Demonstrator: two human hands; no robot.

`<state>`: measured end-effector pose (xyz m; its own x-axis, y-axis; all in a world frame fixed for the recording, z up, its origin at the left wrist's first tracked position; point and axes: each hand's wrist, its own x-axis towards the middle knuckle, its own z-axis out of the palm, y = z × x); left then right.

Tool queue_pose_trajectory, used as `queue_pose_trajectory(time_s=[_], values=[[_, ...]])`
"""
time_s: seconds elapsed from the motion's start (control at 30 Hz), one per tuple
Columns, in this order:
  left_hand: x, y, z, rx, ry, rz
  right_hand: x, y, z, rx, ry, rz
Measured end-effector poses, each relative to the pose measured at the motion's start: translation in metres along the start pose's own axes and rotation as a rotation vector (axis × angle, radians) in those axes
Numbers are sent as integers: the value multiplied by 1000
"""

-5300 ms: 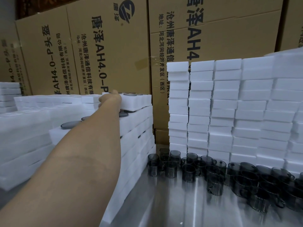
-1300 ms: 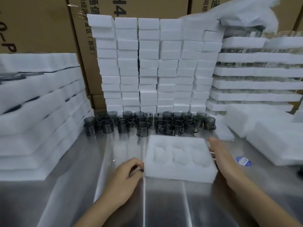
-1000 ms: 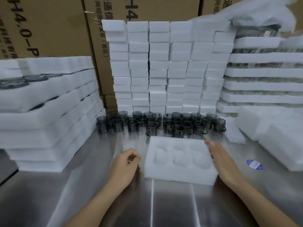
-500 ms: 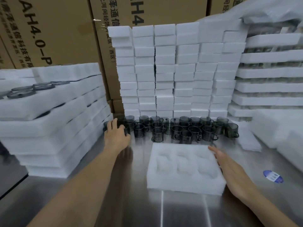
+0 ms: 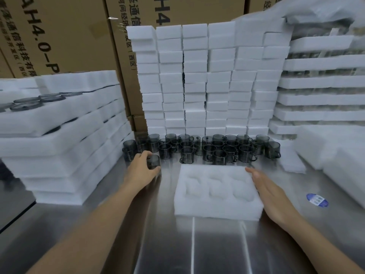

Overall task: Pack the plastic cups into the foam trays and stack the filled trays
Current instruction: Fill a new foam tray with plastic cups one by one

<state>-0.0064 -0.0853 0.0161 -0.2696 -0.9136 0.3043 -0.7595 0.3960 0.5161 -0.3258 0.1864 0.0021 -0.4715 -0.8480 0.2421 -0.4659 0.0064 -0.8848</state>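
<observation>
At the left of the frame I see filled foam trays (image 5: 59, 123) stacked high. My left hand (image 5: 141, 171), left of centre, has its fingers wrapped round one smoky plastic cup (image 5: 154, 161), at the near left end of the cup cluster (image 5: 207, 148). At centre the empty foam tray (image 5: 216, 191) lies on the steel table (image 5: 197, 246). My right hand (image 5: 270, 192) rests flat and spread against the tray's right edge.

You are standing in a packing or warehouse area. Printed cardboard cartons (image 5: 65, 36) wall off the far edge of your steel bench (image 5: 217, 244), and stacked white foam trays (image 5: 207, 80) crowd its far edge and left side.
</observation>
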Motion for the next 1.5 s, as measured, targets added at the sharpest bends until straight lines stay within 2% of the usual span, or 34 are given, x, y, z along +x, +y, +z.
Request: queue_pose_trajectory(time_s=[0.27, 0.43, 0.67, 0.77, 0.87, 0.97, 1.07, 1.23, 1.4, 1.5], values=[[-56, -3, 6, -420, 33, -68, -9, -8, 0, -22, -9, -33], [-77, 0, 4, -413, -19, -127, -18, -15, 1, -75, -20, -62], [-84, 14, -1, -365, -2, -21, -19, -13, 1, -152, -29, -51], [-89, 29, -12, -249, 145, 139, -17, -10, -1, -180, -39, -64], [-97, 51, -35, -214, 416, 446, -12, -6, -3, -223, -52, -69], [-106, 75, -57, -302, 770, 686, -8, -2, -5, -273, -55, -91], [-114, 91, -70, -417, 916, 775, -4, 1, -7, -317, -66, -105], [-118, 96, -75, -515, 879, 797, 0, -1, -7, -356, -100, -110], [-119, 100, -71, -667, 789, 683, -5, -7, -6, -379, -94, -114], [-119, 100, -70, -831, 653, 599, -7, -10, -6, -386, -93, -92]])
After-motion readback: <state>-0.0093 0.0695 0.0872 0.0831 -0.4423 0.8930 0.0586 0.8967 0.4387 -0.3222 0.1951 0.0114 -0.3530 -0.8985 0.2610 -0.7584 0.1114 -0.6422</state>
